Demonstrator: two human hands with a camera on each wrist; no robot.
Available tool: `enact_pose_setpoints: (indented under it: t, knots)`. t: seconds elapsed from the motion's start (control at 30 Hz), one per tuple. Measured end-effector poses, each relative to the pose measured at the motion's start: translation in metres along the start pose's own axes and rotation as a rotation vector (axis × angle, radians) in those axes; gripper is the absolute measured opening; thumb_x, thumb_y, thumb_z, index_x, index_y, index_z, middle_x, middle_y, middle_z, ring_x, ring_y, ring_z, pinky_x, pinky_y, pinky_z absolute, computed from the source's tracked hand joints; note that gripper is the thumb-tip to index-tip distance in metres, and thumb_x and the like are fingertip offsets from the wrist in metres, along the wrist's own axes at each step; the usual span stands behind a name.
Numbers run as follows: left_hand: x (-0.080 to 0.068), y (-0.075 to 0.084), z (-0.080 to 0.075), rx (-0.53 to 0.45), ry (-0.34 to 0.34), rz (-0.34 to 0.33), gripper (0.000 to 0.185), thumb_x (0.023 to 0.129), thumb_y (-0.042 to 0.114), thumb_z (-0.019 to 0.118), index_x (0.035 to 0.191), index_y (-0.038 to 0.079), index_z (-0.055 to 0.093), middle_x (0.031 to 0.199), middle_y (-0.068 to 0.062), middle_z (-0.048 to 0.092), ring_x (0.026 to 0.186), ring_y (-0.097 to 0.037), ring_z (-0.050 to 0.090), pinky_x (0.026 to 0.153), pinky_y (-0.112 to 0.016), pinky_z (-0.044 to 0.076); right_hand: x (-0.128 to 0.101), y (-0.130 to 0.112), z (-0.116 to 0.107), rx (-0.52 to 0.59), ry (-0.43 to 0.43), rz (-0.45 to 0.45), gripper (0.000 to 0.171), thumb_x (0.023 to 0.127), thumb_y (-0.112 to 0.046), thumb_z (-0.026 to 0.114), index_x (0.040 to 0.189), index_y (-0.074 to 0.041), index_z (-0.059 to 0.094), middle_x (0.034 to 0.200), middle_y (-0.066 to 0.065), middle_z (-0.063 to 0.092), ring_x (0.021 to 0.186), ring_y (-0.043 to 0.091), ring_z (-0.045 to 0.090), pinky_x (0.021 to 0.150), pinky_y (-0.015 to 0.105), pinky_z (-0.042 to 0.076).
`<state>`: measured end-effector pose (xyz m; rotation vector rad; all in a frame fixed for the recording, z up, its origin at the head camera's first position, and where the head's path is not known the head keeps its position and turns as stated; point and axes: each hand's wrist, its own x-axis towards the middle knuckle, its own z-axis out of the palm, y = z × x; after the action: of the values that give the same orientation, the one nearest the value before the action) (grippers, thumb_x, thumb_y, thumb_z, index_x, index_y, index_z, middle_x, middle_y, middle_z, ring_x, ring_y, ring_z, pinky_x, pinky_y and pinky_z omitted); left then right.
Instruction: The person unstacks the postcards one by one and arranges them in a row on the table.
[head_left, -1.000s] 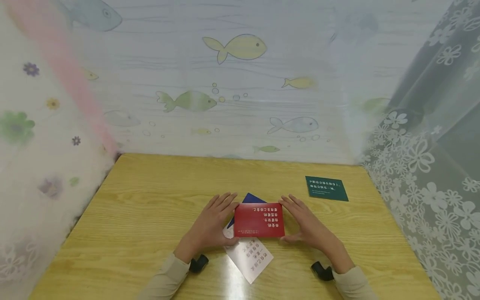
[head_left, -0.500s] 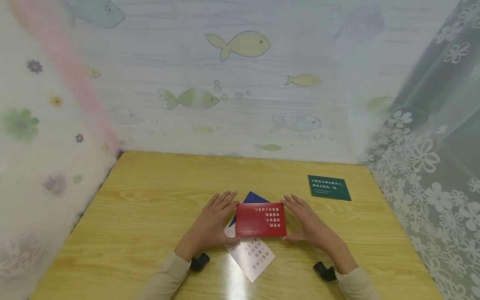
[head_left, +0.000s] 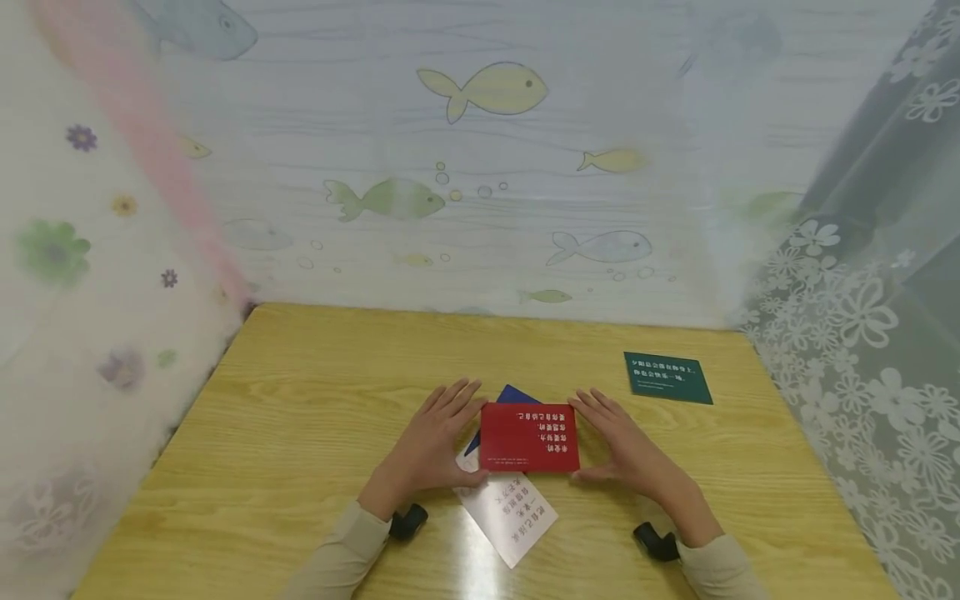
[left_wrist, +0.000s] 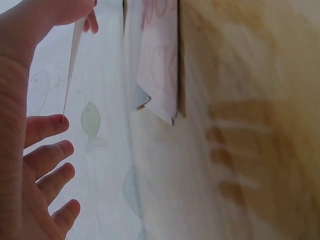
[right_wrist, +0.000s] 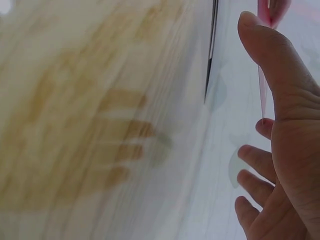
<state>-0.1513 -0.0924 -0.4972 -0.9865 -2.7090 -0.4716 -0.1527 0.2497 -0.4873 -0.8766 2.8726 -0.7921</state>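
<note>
A red card with white print lies on the wooden table, on top of a blue card and a white card. My left hand lies flat against its left edge, fingers straight, thumb at the near left corner. On the other side my right hand touches the right edge the same way. The left wrist view shows the left hand with the card's thin edge between thumb and index finger. From the right wrist, the right hand frames the red edge.
A dark green card lies alone at the table's back right. A fish-patterned sheet closes the back, with a flowered curtain on the right and a soft patterned cloth on the left.
The view has drifted slightly. Both hands stay at the red card's sides, and the card now sits a little squarer.
</note>
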Motion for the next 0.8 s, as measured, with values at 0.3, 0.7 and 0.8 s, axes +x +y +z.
enact_pose_setpoints:
  t: [0.3,0.7,0.8]
  knots:
    - [0.01,0.0,0.0,-0.006,-0.029,-0.006,0.098,0.075,0.061,0.08,0.15,0.006,0.049,0.161,-0.014,0.039,0.151,-0.033,0.033,0.125,-0.052,0.026,0.004,0.008,-0.002,-0.007,-0.016,0.019,0.105,0.071,-0.037,0.093,0.156,-0.007,0.039,0.16,0.02,0.038,0.149,0.047,0.026,0.114,0.069,0.034]
    - [0.053,-0.002,0.013,-0.046,-0.134,-0.066,0.098,0.075,0.065,0.079,0.15,0.008,0.05,0.161,-0.013,0.039,0.153,-0.032,0.03,0.124,-0.05,0.027,0.019,0.039,-0.015,-0.02,-0.062,0.062,0.101,0.073,-0.029,0.093,0.155,-0.004,0.04,0.16,0.022,0.037,0.149,0.052,0.022,0.114,0.072,0.029]
    - [0.066,-0.003,0.016,-0.059,-0.155,-0.076,0.098,0.075,0.064,0.08,0.149,0.007,0.051,0.161,-0.013,0.04,0.152,-0.033,0.03,0.124,-0.051,0.029,0.024,0.05,-0.018,-0.004,-0.068,0.063,0.1,0.074,-0.027,0.093,0.155,-0.004,0.04,0.16,0.022,0.038,0.149,0.052,0.021,0.114,0.072,0.029]
